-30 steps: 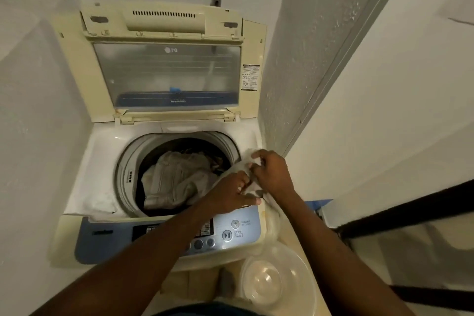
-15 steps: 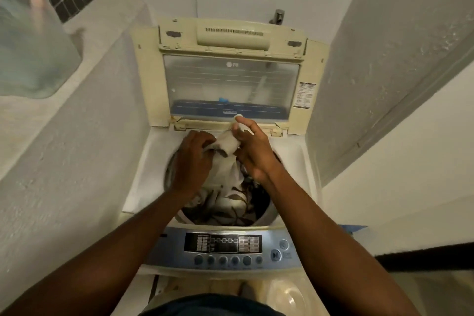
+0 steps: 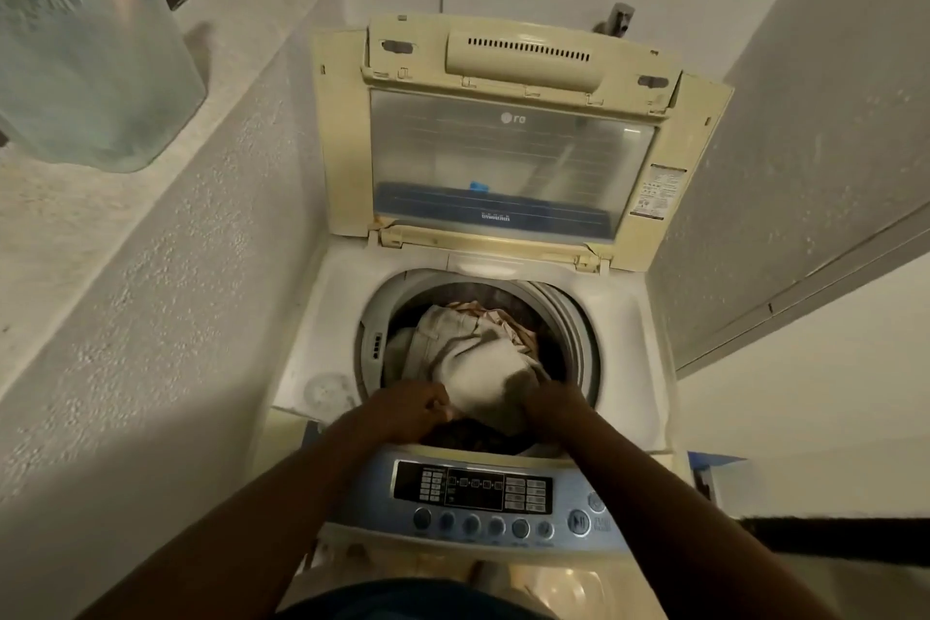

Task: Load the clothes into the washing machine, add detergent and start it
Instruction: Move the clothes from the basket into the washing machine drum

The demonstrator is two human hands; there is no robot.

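Rough white walls flank the top-loading washing machine (image 3: 483, 418), its lid (image 3: 508, 131) raised. Pale, crumpled clothes (image 3: 468, 357) fill the drum. Left hand (image 3: 407, 410) and right hand (image 3: 551, 405), knuckles up, both pinch a blurred white cloth (image 3: 485, 383) at the drum's front rim.

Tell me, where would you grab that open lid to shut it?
Grip the lid by its top edge, at the vented handle bar, reaching from the front over the drum. It stands upright, hinged at its lower edge behind the drum, so the top edge probably swings down most easily.
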